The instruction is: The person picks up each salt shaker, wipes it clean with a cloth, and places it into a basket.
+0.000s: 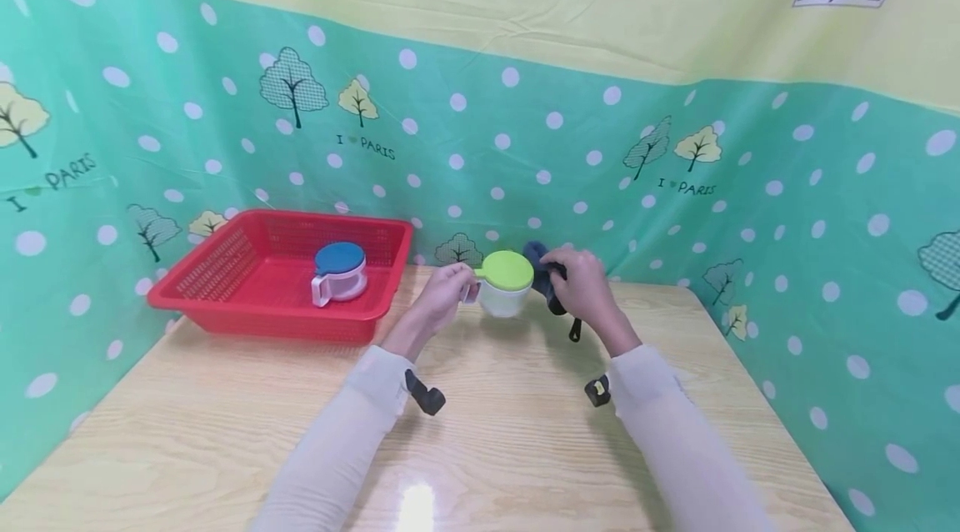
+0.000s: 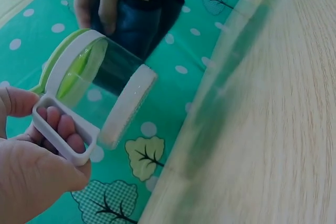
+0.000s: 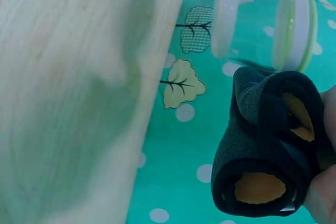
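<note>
My left hand (image 1: 442, 292) grips the pale handle of a clear jar (image 1: 504, 298) with a green lid, fingers passing through the handle loop in the left wrist view. The jar (image 2: 123, 95) is held up off the table and has a white base. To its right, my right hand (image 1: 583, 286) holds a dark rolled fabric piece (image 1: 537, 255) with black edging. In the right wrist view, this fabric piece (image 3: 239, 137) shows two openings with a tan inside, close beside the jar. A narrow black strap end hangs below the right hand. What exactly the fabric piece is, I cannot tell.
A red plastic basket (image 1: 277, 325) stands at the table's left rear. In it sits another jar with a blue lid (image 1: 340, 258) and a pale handle. The wooden table (image 1: 510, 432) backs onto a green, dotted curtain (image 1: 555, 153), which also runs along both sides.
</note>
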Available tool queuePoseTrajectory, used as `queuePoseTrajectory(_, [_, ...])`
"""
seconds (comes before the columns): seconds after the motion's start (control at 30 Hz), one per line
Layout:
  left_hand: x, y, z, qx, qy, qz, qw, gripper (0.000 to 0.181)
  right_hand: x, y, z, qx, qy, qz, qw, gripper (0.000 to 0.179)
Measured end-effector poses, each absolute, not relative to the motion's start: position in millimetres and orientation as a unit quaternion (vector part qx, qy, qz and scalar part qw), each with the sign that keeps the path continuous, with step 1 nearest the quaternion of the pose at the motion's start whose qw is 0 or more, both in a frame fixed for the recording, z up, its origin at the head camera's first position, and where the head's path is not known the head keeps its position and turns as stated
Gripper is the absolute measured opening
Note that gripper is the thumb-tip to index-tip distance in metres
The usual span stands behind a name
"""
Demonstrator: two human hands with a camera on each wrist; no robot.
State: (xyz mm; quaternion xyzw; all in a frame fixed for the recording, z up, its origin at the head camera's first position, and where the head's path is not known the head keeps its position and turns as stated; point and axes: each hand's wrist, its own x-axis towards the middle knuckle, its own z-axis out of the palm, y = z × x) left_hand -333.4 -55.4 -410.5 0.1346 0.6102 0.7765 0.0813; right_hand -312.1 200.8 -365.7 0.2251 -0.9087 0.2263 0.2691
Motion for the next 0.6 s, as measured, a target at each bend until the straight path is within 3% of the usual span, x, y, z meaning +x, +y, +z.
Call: queuePoseTrajectory(0.6, [-331.7, -54.4, -398.5, 0.086, 0.537, 0.837, 0.06, 0.022, -301.5, 191.6, -399.0, 0.097, -0.879, 0.435, 0.167, 0.021])
